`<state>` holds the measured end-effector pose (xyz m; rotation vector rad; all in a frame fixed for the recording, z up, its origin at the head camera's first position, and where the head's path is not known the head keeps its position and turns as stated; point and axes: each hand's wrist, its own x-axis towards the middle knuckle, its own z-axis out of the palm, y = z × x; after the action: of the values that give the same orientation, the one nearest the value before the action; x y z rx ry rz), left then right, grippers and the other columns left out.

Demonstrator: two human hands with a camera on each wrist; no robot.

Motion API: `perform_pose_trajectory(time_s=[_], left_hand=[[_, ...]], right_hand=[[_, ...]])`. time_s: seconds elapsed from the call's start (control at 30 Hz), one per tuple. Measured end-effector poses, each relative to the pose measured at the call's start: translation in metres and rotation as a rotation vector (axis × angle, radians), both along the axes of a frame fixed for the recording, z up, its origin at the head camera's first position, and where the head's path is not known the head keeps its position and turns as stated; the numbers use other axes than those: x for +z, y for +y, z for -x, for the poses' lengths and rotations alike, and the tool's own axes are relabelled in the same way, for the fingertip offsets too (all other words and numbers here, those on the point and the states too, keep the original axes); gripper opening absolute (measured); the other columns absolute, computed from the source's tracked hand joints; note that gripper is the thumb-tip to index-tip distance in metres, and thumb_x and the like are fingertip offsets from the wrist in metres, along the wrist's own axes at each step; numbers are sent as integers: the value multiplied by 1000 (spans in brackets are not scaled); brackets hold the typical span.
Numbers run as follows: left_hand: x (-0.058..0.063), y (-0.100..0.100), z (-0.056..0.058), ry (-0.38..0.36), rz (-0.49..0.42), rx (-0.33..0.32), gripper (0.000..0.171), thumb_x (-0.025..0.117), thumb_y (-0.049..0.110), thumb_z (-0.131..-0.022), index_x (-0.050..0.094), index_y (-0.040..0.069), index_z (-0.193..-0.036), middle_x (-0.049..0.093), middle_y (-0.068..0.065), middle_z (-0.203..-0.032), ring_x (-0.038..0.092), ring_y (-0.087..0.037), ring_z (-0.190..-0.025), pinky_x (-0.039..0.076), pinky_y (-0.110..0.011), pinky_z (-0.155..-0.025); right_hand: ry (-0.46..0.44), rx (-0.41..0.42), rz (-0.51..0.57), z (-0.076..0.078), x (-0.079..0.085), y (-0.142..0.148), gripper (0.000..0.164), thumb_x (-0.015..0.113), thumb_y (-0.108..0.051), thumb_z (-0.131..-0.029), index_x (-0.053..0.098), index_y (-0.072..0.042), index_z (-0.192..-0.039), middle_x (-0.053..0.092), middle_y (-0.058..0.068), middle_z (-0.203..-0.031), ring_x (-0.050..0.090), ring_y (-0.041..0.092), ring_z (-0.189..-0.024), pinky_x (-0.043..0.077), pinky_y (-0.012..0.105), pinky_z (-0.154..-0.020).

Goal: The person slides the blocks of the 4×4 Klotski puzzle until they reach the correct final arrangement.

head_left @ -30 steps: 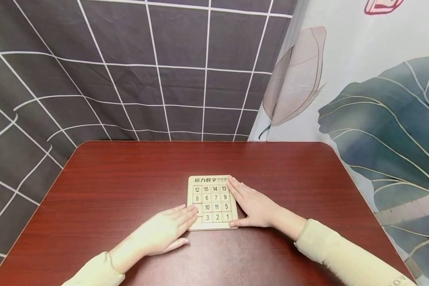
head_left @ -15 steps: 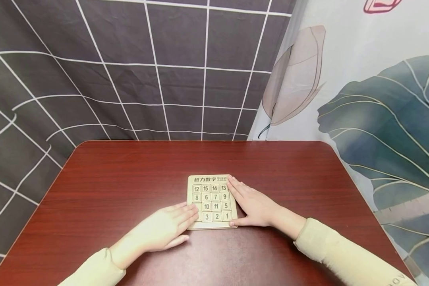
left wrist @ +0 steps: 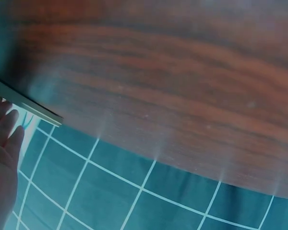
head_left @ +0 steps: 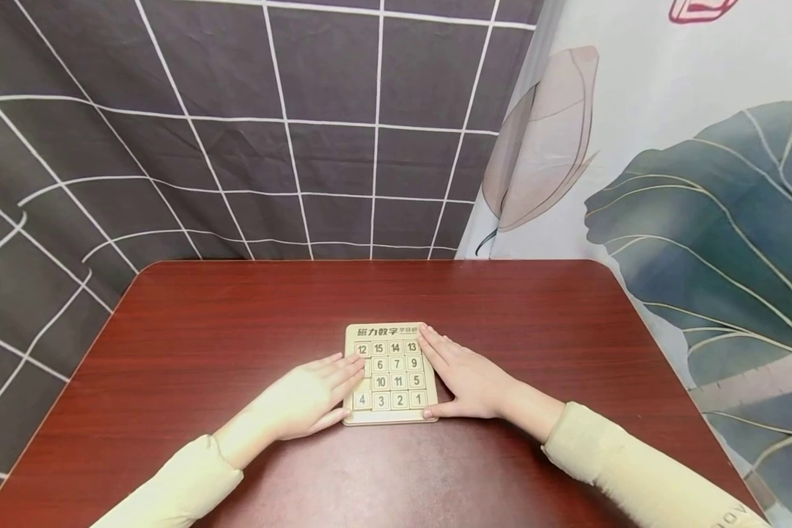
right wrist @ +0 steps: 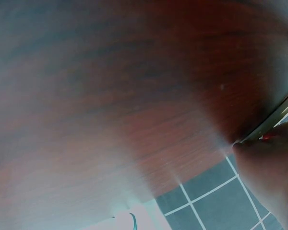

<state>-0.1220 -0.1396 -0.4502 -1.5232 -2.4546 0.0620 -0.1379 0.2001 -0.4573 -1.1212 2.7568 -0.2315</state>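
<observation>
When looking down from the head camera, can see a flat cream number puzzle (head_left: 391, 372) lying face up on a red-brown tabletop (head_left: 251, 315), right between the left hand (head_left: 306, 396) and the right hand (head_left: 471, 378). On the left, got straight fingers, fingertips resting on the puzzle's left column around the second row. Not clenched, not wrapped round anything. Same deal on the right: fingers straight and touching near the upper right corner, thumb spread down to the lower right corner, not curled round anything either. Reading the tiles (head_left: 398, 381), get 12, 15, 14, 13 along the top, then 6, 7, 9, then 10, 11, 5, then 4, 3, 2, 1 at the bottom. Can't make out any digit at the left end of the two middle rows, partly covered by those fingers. Behind the tabletop, got a dark cloth (head_left: 333, 154) with a white grid, plus a white cloth (head_left: 633, 88) to the right with a big blue-green leaf (head_left: 713, 213) on it. Also spotted cream sleeves (head_left: 171, 480). Mostly just getting tabletop from the wrist views, plus blurry bits of hand by the puzzle's edge.
</observation>
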Motion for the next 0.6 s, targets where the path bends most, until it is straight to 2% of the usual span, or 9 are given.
perform_pose_trajectory(time_s=[0.37,0.47,0.6], left_hand=[[-3,-1,-19,28,-31,-43,64,71,49,-97,68,0,-137,68,-16,-144,67,-26,-135,54,-39,-116],[-3,-1,-18,49,-25,-41,64,70,50,-97,68,0,-137,69,-15,-144,67,-26,-135,54,-39,-116],[-2,-1,-10,65,-23,-29,64,71,48,-96,67,1,-140,67,-15,-146,65,-25,-137,52,-39,-118]], right_hand=[[5,7,16,0,2,0,117,70,-68,-91,19,5,-167,10,20,-179,21,34,-165,32,50,-132],[3,2,17,0,2,0,117,70,-68,-90,19,5,-167,11,20,-179,21,34,-165,33,50,-132],[0,1,15,-1,2,-1,117,71,-67,-90,20,5,-167,11,20,-179,21,34,-165,34,51,-131]])
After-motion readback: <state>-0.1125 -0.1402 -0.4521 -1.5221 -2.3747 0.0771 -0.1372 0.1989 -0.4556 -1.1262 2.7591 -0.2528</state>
